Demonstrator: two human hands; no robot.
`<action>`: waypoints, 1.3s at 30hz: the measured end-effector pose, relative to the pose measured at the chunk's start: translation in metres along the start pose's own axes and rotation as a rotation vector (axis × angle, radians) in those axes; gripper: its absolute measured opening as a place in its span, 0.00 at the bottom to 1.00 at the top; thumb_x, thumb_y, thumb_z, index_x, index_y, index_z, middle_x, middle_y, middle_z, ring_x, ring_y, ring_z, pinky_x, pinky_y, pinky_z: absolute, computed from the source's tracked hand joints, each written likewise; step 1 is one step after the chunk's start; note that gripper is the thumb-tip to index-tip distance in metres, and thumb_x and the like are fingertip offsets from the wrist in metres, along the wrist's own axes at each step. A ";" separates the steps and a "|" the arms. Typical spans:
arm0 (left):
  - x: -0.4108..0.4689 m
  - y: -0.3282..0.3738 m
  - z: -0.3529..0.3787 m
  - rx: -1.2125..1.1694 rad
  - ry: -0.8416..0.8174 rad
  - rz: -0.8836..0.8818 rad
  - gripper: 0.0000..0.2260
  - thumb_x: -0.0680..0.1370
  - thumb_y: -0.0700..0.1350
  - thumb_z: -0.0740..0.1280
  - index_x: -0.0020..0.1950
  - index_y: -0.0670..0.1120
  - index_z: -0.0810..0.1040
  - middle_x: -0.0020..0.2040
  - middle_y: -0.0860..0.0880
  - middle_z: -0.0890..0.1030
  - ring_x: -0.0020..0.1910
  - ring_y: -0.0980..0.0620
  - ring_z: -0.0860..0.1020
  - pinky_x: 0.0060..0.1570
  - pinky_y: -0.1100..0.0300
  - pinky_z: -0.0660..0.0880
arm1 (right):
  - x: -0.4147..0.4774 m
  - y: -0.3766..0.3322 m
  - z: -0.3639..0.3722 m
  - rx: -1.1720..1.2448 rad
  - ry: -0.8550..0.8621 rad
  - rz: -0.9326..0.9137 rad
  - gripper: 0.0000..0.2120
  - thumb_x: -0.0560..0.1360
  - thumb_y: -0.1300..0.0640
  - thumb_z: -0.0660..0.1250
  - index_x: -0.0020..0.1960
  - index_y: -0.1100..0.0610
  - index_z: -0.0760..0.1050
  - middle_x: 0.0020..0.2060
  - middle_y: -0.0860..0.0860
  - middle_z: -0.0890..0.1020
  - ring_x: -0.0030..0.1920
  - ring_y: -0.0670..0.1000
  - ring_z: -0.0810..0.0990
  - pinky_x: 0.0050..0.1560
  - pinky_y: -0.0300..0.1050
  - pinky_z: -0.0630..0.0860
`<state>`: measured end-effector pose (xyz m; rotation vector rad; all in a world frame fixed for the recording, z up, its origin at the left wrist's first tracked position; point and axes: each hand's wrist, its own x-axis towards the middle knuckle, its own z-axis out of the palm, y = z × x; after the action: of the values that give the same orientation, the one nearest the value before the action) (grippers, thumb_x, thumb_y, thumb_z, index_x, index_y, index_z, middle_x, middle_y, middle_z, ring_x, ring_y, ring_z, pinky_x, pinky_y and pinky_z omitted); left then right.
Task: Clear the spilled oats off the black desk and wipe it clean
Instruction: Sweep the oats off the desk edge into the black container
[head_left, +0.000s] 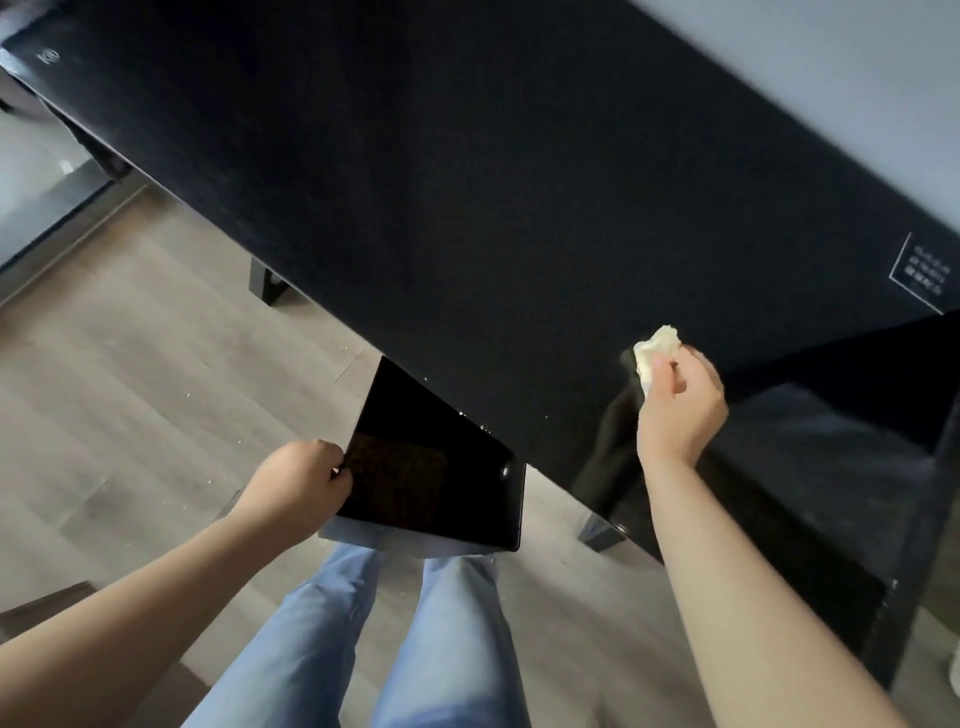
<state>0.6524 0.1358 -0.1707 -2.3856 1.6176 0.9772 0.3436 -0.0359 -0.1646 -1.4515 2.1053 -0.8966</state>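
1. The black desk (467, 182) filled most of my view, running from upper left to lower right. I counted one desk, its top nearly bare, with a small white-outlined printed square (922, 270) near its right end.
2. Below the desk I saw wood-look flooring (130, 338) and the person's two legs in light blue jeans (441, 649).
3. One flat black tray (431, 467) was held just beneath the near edge of the desk, tilted, with its far corner tucked under that edge. A brownish patch showed in the tray; I could not tell whether it was collected oats or a reflection.
4. The left hand (301, 483) was closed on the tray's left edge, thumb on top and fingers curled underneath, forearm reaching in from the lower left.
5. The right hand (680, 405) was pinched shut around one crumpled pale cloth (657, 351), which stuck out above the fingers and rested on the desk near its front edge. The wrist was bent, the forearm rising from the lower right.
6. A few oats (470, 415) lay as pale specks along the desk's near edge, just above the tray, too small to count exactly. Several more specks (208, 480) were scattered on the floor to the left.
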 end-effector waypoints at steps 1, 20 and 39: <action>-0.001 0.002 -0.001 -0.001 -0.002 -0.001 0.13 0.75 0.42 0.62 0.31 0.42 0.65 0.29 0.42 0.69 0.29 0.45 0.66 0.27 0.56 0.57 | -0.015 -0.001 0.006 -0.006 -0.012 -0.033 0.12 0.77 0.58 0.65 0.56 0.62 0.81 0.58 0.54 0.81 0.60 0.52 0.76 0.58 0.41 0.72; -0.003 -0.007 -0.006 0.004 -0.028 0.041 0.12 0.74 0.41 0.63 0.30 0.40 0.68 0.31 0.38 0.76 0.30 0.42 0.70 0.28 0.56 0.59 | -0.068 -0.014 -0.033 0.122 0.142 0.022 0.08 0.75 0.60 0.69 0.54 0.58 0.82 0.52 0.49 0.82 0.51 0.44 0.78 0.47 0.26 0.72; 0.011 -0.003 -0.012 0.005 -0.057 0.086 0.11 0.73 0.40 0.63 0.32 0.36 0.73 0.29 0.40 0.78 0.31 0.40 0.74 0.28 0.57 0.64 | -0.143 -0.047 0.014 0.217 -0.267 -0.193 0.07 0.73 0.61 0.68 0.49 0.57 0.83 0.47 0.39 0.81 0.52 0.43 0.78 0.53 0.36 0.73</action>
<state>0.6630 0.1231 -0.1683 -2.2806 1.7123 1.0437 0.4359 0.0824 -0.1428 -1.5790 1.6449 -0.9122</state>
